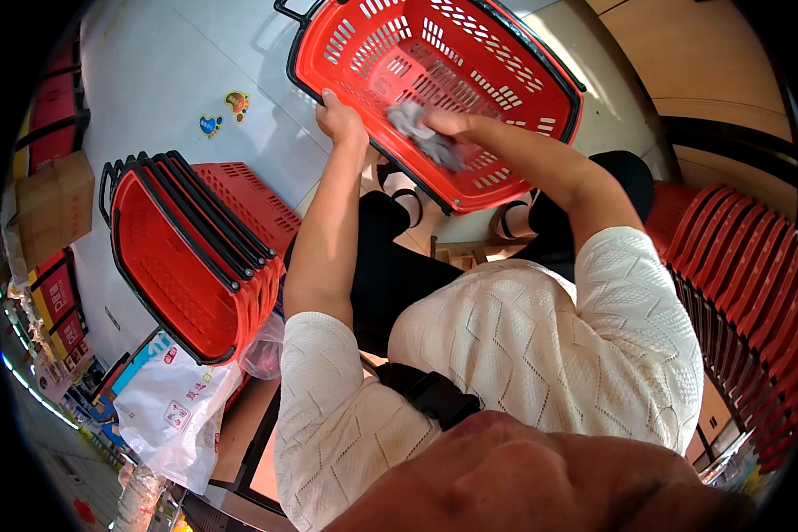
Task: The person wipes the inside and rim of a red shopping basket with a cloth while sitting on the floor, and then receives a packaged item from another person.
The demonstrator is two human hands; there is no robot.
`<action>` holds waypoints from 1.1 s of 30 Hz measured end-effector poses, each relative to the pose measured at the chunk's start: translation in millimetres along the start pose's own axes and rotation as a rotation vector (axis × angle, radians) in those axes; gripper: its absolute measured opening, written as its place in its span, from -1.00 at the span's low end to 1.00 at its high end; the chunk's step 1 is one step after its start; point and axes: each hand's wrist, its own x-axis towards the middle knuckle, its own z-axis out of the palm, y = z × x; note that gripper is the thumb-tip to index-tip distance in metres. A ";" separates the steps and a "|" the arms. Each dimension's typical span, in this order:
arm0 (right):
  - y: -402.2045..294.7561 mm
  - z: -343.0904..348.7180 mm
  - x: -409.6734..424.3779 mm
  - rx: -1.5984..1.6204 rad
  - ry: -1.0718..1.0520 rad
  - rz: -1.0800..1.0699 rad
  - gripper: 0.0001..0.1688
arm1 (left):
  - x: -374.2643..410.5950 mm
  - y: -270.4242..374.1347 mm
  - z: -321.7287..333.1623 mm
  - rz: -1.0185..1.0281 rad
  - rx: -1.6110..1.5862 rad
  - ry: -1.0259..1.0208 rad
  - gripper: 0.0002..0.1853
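Note:
A red plastic shopping basket [399, 50] with a black rim and handles is tilted in front of my legs, its open side towards me. My left hand [341, 121] grips the near left edge, thumb over the black handle bar. Inside the basket, my right hand [447, 125] holds a grey cloth [412, 123] against the near inner wall. The cloth's lower end is blurred, and part of my right hand's fingers is hidden by the cloth.
Nested red baskets [173, 266] stand on the tiled floor at the left, beside a white printed plastic bag [179, 405]. A tall stack of red baskets [738, 266] is at the right. A cardboard box [54, 206] lies far left. Two footprint stickers [237, 105] mark the floor.

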 end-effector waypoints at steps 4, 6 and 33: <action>31.0 23.6 -57.7 -0.400 0.332 -0.026 -0.58 | 1.1 -1.1 2.2 0.015 0.046 0.028 -0.52; 25.8 15.7 -60.9 -0.656 0.415 -0.072 -0.48 | 11.5 -6.9 9.7 0.062 0.102 0.025 -0.51; 102.9 -14.8 -18.1 -1.446 -0.115 -0.081 -0.61 | -11.6 8.6 12.9 0.094 0.339 0.034 -0.51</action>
